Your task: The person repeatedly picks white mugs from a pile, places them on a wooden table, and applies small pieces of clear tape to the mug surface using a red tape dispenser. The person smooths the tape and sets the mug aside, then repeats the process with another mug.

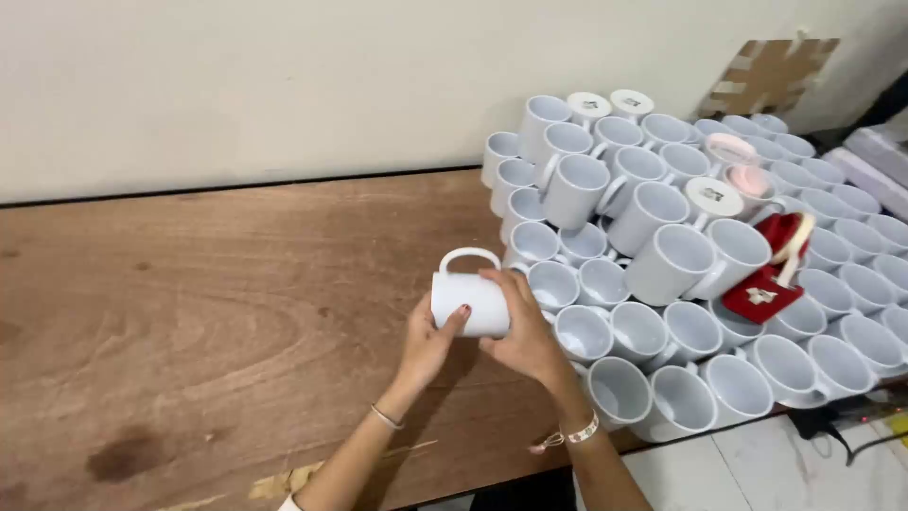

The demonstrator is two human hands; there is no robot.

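Note:
Both my hands hold one white mug (466, 295) on its side, handle pointing up, just above the wooden table (208, 303). My left hand (426, 343) grips its left end with the thumb across the rim. My right hand (523, 331) wraps over its right end. The mug hangs at the left edge of a big pile of white mugs (662, 255) that lie on their sides, stacked in layers, mouths toward me.
A red tape dispenser (771, 274) rests on the pile at the right. Two pink-topped mugs (742, 166) stand near the back. A pale wall (284, 85) runs behind the table. Brown cardboard (766, 76) leans at the far right. Pale floor tiles (757, 464) show below the table edge.

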